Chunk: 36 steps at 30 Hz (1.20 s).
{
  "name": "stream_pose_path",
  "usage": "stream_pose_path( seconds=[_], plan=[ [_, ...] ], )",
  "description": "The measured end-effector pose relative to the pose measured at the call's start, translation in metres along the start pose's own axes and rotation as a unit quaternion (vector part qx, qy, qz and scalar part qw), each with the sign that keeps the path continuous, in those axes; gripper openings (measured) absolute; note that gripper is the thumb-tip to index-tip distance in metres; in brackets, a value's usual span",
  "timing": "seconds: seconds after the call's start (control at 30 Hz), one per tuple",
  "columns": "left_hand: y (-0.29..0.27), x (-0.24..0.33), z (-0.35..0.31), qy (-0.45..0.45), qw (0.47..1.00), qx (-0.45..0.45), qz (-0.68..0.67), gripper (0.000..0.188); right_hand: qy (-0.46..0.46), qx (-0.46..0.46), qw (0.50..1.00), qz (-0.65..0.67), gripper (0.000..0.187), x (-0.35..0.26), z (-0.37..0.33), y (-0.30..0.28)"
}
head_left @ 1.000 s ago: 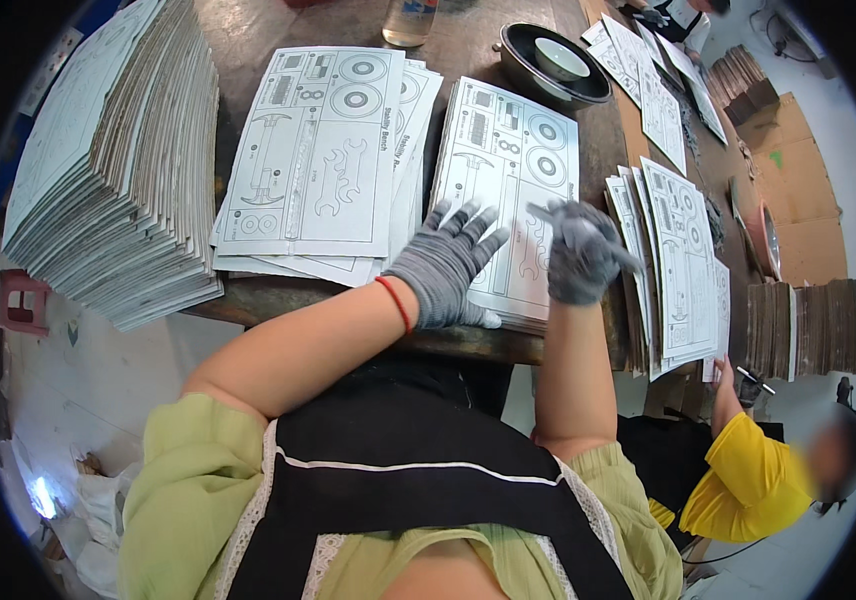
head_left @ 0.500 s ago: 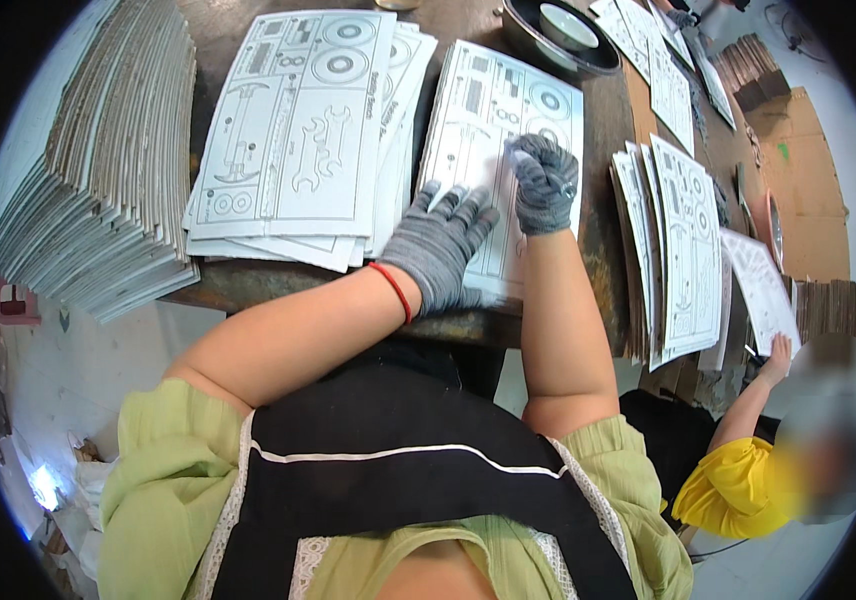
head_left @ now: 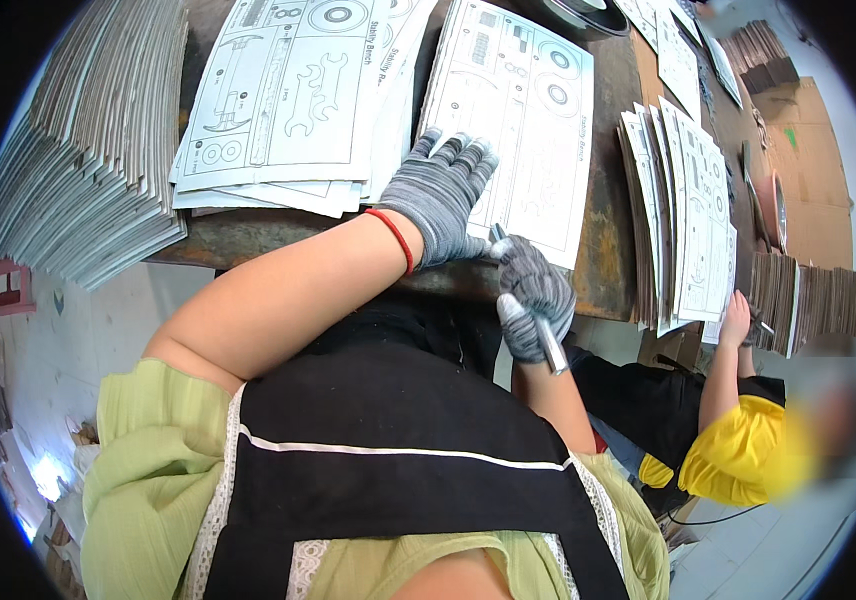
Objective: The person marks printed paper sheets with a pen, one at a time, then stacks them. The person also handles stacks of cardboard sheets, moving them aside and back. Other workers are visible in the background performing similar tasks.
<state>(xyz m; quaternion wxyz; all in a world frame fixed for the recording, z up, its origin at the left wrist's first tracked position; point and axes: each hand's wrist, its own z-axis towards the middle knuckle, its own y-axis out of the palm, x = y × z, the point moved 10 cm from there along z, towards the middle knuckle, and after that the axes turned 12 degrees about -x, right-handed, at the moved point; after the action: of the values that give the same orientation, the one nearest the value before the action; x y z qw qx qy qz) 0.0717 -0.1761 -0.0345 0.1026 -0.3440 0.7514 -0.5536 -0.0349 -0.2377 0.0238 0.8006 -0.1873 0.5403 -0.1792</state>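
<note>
In a grey striped glove, my left hand [head_left: 435, 195] lies with its fingers spread on the left side of a white printed board [head_left: 540, 130], the top one of a stack at the table edge. Line drawings of rings and wrenches cover the board. My right hand [head_left: 536, 290], gloved alike, is closed around a slim silver metal tool [head_left: 551, 345]. One end of the tool sticks out below the fist, and its tip shows above the fingers near the board's lower edge. The exact kind of tool is unclear.
A tall stack of boards [head_left: 98, 150] rises at the left. Loose printed boards [head_left: 288, 100] lie beside mine, and more stand at the right [head_left: 688, 220]. A dark bowl [head_left: 588, 15] sits at the far edge. A co-worker in a yellow sleeve [head_left: 733, 450] works at the right.
My right hand has drawn back from the middle of the board to its near edge, and the tool now shows. My left hand stays on the board. The view has shifted slightly.
</note>
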Motion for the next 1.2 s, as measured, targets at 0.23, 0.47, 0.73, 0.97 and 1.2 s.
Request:
stream_pose_path(
  seconds=[0.23, 0.47, 0.73, 0.97, 1.2],
  plan=[
    [0.002, 0.016, -0.014, 0.036, 0.999, 0.025, 0.020, 0.089, -0.068, 0.148, 0.972, 0.169, 0.032, 0.007, -0.016, -0.071],
    [-0.013, 0.022, -0.057, 0.107, 0.993, 0.016, -0.036, 0.063, -0.047, 0.268, 0.959, 0.077, 0.027, -0.008, -0.059, -0.136],
    [-0.127, -0.101, -0.199, 0.088, 0.824, 0.532, -0.172, 0.032, -0.077, 0.242, 0.962, 0.100, 0.031, -0.011, -0.054, -0.126],
    [0.005, -0.186, -0.167, -0.121, 0.988, 0.093, -0.018, 0.046, 0.018, 0.204, 0.976, 0.073, 0.032, 0.045, -0.045, -0.098],
    [-0.035, -0.004, -0.070, 0.144, 0.975, 0.162, -0.038, 0.075, -0.012, 0.150, 0.979, 0.139, 0.045, 0.073, 0.043, -0.078]
  ],
)
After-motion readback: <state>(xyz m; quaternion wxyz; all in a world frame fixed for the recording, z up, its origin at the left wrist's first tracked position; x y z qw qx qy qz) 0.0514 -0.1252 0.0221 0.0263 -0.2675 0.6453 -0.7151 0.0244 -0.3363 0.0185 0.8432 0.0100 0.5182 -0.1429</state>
